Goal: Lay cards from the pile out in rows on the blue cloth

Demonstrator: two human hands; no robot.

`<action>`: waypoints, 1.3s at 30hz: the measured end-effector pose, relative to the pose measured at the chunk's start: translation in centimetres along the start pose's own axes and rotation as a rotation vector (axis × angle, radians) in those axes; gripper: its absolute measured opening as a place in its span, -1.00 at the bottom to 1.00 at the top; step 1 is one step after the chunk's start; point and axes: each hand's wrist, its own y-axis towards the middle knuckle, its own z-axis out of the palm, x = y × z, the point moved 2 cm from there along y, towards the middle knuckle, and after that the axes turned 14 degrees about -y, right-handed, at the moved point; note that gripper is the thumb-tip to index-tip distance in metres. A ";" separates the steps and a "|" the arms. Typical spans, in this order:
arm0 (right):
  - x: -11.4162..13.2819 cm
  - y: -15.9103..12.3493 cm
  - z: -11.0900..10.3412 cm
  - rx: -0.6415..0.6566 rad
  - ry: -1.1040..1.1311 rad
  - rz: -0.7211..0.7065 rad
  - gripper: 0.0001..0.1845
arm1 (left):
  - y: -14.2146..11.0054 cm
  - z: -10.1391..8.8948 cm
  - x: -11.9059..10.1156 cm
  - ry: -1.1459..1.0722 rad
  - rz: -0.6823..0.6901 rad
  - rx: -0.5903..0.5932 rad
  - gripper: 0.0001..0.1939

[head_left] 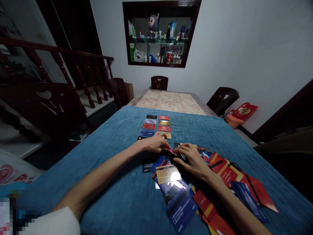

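Now my left hand (156, 143) lies flat, fingers loosely curled, on red card (171, 151); my right hand (193, 160) spreads over scattered cards (220, 169), gripping none. Blue cloth (117, 202) bare leftward; table edge well apart.

Cloth (117, 195) blue, quilted, matt, nubby weave, soft-looking. Cards (181, 195) thin plastic, smooth, glossy; one gold card (167, 173) throws white glare. Card rows (156, 125) same glossy plastic, red, blue, black, gold faces. Table (171, 101) top beyond cloth stone-look, mottled beige, polished. Chairs (159, 83) dark wood, lacquered, slight sheen. Banister (80, 70) turned dark wood, glossy. Cabinet (160, 36) dark wood frame, glass shelves. Toy (153, 26) plush. Wall (244, 49) painted, matt. Hands bare: left hand (155, 143), right hand (192, 158) on cards.
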 end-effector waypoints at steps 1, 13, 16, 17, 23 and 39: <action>0.0 0.0 0.0 -0.012 -0.003 0.006 -0.74 | -0.1 0.0 0.1 -0.017 -0.002 -0.015 -0.74; -0.5 0.0 0.7 -0.092 -0.001 0.125 -0.72 | -0.3 0.8 1.0 -0.185 0.019 -0.238 -0.74; -0.7 0.0 0.8 -0.085 0.014 0.146 -0.71 | -0.4 0.9 1.0 -0.245 0.046 -0.265 -0.69; -0.7 0.0 0.9 -0.085 0.019 0.153 -0.71 | -0.5 0.9 1.0 -0.254 0.049 -0.275 -0.68; -0.5 -0.1 0.7 -0.101 0.011 0.172 -0.66 | -1.0 1.3 0.6 -0.266 -0.002 -0.341 -0.64; -0.1 -0.4 0.9 -0.132 0.009 0.158 -0.62 | -2.2 3.9 -0.2 -0.201 -0.053 -0.540 -0.60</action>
